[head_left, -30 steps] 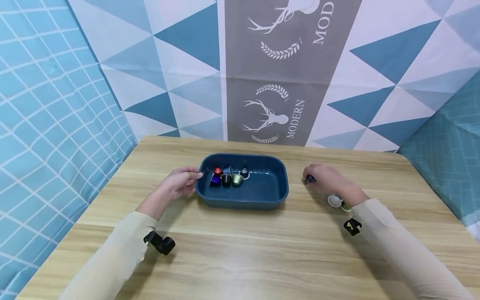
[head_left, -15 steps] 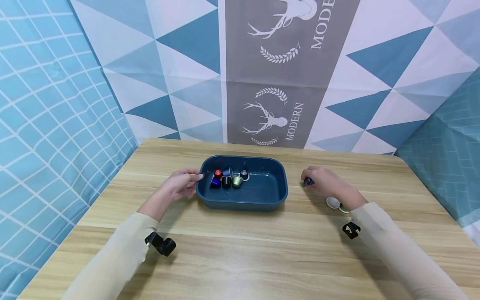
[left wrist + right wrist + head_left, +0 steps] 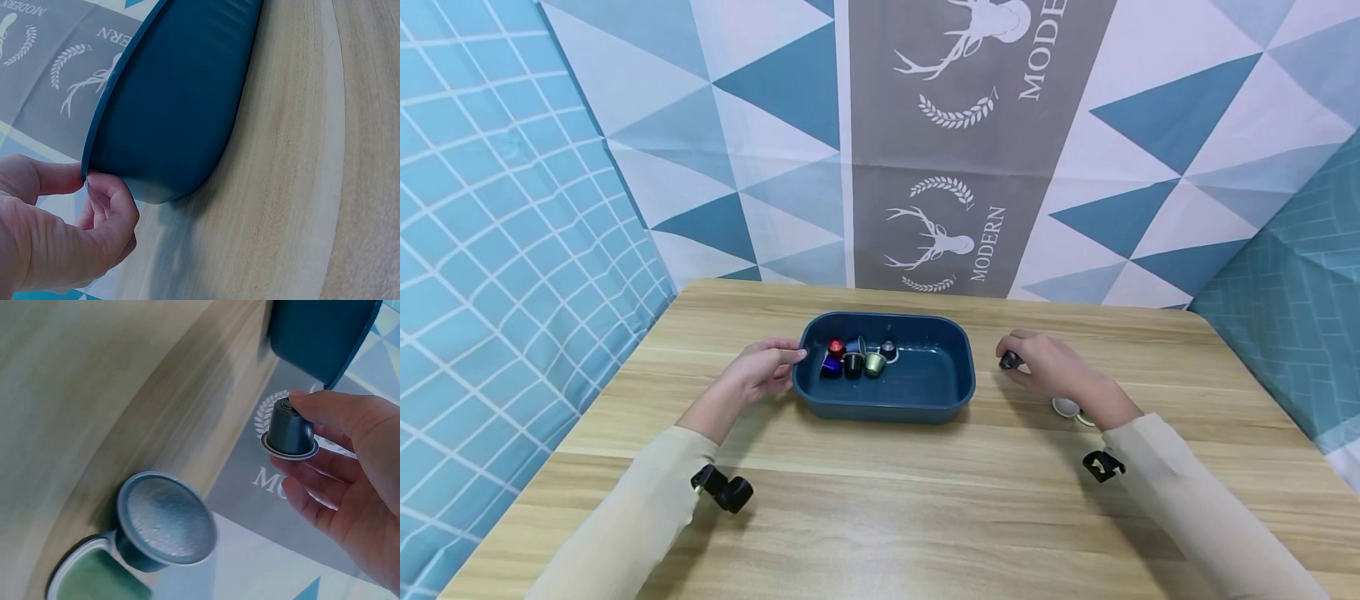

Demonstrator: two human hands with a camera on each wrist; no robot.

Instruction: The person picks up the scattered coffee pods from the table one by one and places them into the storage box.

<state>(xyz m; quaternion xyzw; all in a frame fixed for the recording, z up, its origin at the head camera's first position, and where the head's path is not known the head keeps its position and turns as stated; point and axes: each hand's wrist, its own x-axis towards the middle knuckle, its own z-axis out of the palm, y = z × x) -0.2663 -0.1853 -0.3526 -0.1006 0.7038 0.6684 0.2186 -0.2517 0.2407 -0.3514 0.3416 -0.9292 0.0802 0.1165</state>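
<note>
A dark blue rectangular bin (image 3: 883, 410) stands on the wooden table. My left hand (image 3: 767, 367) pinches its left rim between thumb and curled fingers, plain in the left wrist view. Inside the bin's left half lie several coffee capsules, among them a red one (image 3: 836, 347), a purple one (image 3: 831, 366), a black one (image 3: 853, 365) and a light green one (image 3: 875, 363). To the right of the bin, my right hand (image 3: 1045, 362) holds a dark grey coffee capsule (image 3: 291, 431) between thumb and fingers, its rim facing down in the right wrist view.
Partly under my right forearm, two more capsules lie on the table: one with a silvery lid (image 3: 167, 515) and a green one (image 3: 100, 575) beside it. A patterned cloth (image 3: 940, 150) hangs behind the table's back edge.
My right hand, with the dark capsule, has shifted slightly left toward the bin, and the capsule shows more clearly. The left hand keeps its grip on the rim.
</note>
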